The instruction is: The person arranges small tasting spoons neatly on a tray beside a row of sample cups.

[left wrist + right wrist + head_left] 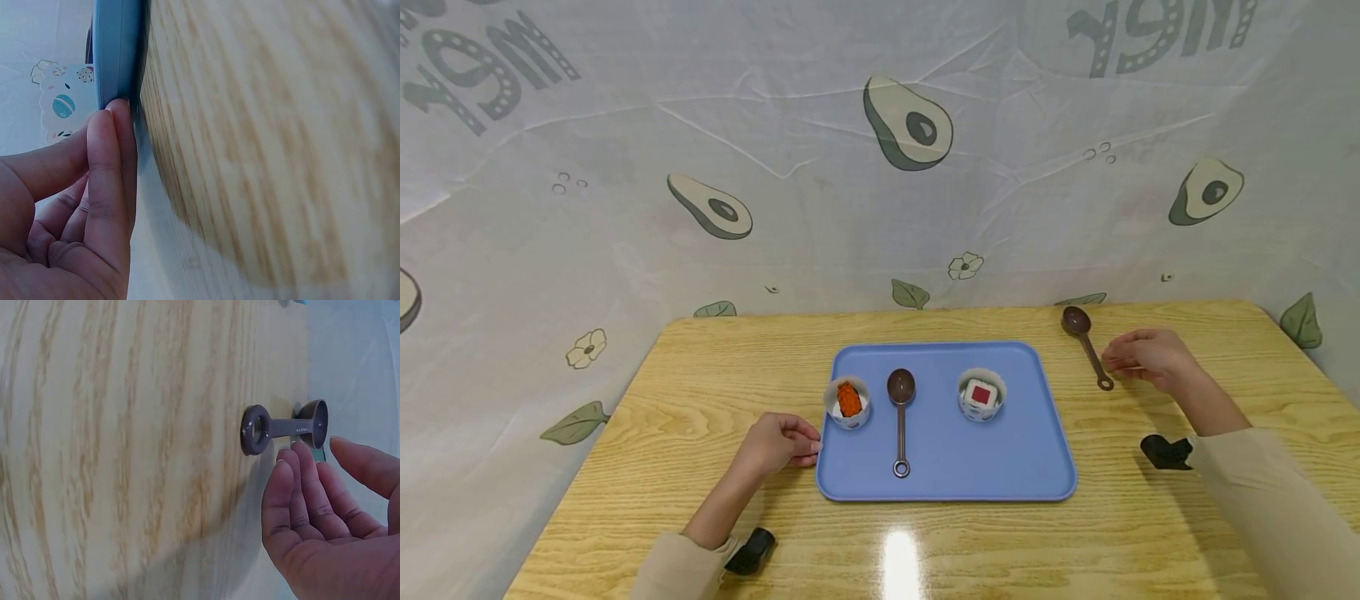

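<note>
Fingertips of my left hand point(780, 442) touch the left rim of a blue tray point(992, 467); in the left wrist view they meet its edge point(119, 56). On the tray lie a brown spoon point(901, 387), a paper cup point(851, 422) holding an orange lumpy piece point(848, 398), and a second paper cup point(980, 412) holding a white piece with a red centre point(981, 393). Outside the tray, another brown spoon point(1077, 321) with a ringed handle rests on the table. My right hand point(1150, 360) hovers beside its handle, fingers loosely bent, thumb apart, holding nothing.
A wood-grain table point(737, 358) carries everything. Behind it hangs a pale cloth point(820, 225) printed with avocados, meeting the table's back edge. Black wrist devices point(751, 552) sit by both sleeves.
</note>
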`<state>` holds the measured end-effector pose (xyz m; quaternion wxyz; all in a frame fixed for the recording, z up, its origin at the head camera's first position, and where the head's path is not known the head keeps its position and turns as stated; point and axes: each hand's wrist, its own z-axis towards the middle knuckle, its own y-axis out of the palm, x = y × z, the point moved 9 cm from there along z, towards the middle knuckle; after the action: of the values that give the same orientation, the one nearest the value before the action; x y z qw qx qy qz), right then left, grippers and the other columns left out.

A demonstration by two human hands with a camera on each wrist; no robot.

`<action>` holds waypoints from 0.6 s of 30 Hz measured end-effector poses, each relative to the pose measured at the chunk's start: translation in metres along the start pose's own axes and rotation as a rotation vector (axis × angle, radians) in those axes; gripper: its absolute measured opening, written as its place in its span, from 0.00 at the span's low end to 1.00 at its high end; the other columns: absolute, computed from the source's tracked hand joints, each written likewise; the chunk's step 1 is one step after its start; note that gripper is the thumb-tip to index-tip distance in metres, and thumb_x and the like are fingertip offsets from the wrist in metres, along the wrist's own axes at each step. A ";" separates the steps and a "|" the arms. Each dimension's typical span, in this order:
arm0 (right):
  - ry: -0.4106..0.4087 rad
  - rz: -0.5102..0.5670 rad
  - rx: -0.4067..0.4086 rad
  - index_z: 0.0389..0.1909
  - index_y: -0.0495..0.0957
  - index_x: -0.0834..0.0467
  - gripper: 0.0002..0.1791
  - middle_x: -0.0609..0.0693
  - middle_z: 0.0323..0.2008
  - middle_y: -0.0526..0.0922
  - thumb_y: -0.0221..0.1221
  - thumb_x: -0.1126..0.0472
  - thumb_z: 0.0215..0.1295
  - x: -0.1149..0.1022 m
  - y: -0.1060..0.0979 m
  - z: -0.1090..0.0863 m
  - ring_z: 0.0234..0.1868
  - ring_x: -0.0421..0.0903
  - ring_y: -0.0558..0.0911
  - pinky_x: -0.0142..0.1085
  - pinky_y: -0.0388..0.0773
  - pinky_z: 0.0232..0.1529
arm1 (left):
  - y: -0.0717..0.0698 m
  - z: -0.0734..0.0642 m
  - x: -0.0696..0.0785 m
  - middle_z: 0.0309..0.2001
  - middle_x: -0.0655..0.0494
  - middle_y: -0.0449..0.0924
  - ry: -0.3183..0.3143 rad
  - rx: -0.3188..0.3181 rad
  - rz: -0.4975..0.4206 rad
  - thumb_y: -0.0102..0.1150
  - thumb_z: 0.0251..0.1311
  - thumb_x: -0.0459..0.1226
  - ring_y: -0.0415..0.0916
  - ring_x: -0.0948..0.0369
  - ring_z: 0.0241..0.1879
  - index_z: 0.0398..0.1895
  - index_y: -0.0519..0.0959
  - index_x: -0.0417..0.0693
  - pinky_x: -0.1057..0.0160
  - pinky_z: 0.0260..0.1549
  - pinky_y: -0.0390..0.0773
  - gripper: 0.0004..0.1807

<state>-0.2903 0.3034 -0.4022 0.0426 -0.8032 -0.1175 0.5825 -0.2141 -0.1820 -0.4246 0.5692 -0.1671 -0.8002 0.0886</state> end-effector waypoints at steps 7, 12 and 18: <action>-0.018 -0.008 0.023 0.45 0.66 0.73 0.12 0.43 0.25 0.81 0.50 0.68 0.65 0.001 0.001 0.003 0.28 0.40 0.81 0.32 0.81 0.32 | 0.000 0.001 0.000 0.21 0.47 0.77 -0.002 -0.005 -0.002 0.56 0.52 0.19 0.78 0.58 0.22 0.32 0.76 0.25 0.62 0.27 0.83 0.04; -0.021 -0.025 0.042 0.45 0.66 0.73 0.13 0.44 0.25 0.81 0.50 0.68 0.65 0.002 0.002 0.006 0.27 0.41 0.80 0.32 0.81 0.32 | 0.000 0.000 0.000 0.21 0.47 0.77 -0.002 -0.011 -0.007 0.55 0.52 0.19 0.78 0.58 0.22 0.32 0.75 0.25 0.62 0.27 0.83 0.04; -0.007 -0.049 0.064 0.46 0.66 0.73 0.13 0.44 0.24 0.80 0.52 0.68 0.64 0.005 0.003 0.008 0.26 0.40 0.80 0.32 0.81 0.32 | 0.000 0.000 0.000 0.21 0.48 0.77 -0.002 -0.013 -0.009 0.56 0.52 0.19 0.78 0.58 0.22 0.32 0.76 0.25 0.62 0.27 0.83 0.04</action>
<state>-0.2964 0.3011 -0.4098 0.0824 -0.7962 -0.1186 0.5875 -0.2143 -0.1818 -0.4253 0.5678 -0.1673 -0.8019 0.0810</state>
